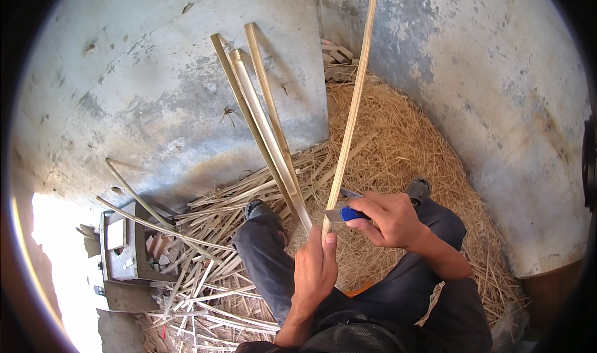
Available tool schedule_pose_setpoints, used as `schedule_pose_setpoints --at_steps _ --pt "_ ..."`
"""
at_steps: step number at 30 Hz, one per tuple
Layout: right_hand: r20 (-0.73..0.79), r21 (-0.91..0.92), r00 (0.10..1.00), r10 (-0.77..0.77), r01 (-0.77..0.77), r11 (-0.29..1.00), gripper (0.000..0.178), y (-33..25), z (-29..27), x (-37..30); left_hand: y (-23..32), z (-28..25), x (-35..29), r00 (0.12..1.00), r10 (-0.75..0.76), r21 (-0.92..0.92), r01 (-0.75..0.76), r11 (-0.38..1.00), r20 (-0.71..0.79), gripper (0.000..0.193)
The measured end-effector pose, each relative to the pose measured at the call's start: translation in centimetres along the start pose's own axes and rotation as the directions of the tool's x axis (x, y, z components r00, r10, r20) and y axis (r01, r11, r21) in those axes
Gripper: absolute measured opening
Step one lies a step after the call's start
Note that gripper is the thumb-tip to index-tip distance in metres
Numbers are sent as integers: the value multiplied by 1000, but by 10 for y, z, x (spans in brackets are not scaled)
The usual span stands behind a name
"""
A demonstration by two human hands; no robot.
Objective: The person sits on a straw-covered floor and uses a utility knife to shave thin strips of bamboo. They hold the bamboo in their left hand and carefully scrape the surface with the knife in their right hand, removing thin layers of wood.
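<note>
A long pale split-bamboo strip (pixel 352 123) rises from my left hand (pixel 313 273) and runs out of view at the top. My left hand is closed round its lower end, thumb lying along it. In my right hand (pixel 392 221) is a knife (pixel 352 213) with a blue grip, the fingers closed on it. Its flat metal blade lies across the strip just above my left hand. Whether the edge bites into the strip cannot be made out. A short dark metal piece (pixel 349 193) shows behind the right fingers, partly hidden.
Several bamboo lengths (pixel 267 98) lean against the grey wall (pixel 155 104). Shavings (pixel 388 135) heap up in the corner beyond my feet. Thin strips (pixel 214 303) litter the floor at left, beside a worn box (pixel 127 247) holding scraps. My knees are spread below the work.
</note>
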State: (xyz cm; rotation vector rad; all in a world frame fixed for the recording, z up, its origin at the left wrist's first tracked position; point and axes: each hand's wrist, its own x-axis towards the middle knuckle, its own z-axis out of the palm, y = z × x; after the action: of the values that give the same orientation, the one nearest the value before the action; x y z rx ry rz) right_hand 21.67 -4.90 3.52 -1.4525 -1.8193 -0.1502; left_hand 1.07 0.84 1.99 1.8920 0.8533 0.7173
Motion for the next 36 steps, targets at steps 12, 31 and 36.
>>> schedule_pose_setpoints --at_steps 12,31,36 --pt "-99 -192 995 4 -24 981 25 -8 0 1 1 1 0 1000 20 -59 -19 998 15 30" --pt "26 -52 998 -58 59 997 27 -4 -1 0 -7 1 0 999 -50 15 50 999 1 29" --pt "33 -80 999 -39 41 996 26 -4 4 -1 -6 4 0 1000 -28 52 29 998 -8 28"
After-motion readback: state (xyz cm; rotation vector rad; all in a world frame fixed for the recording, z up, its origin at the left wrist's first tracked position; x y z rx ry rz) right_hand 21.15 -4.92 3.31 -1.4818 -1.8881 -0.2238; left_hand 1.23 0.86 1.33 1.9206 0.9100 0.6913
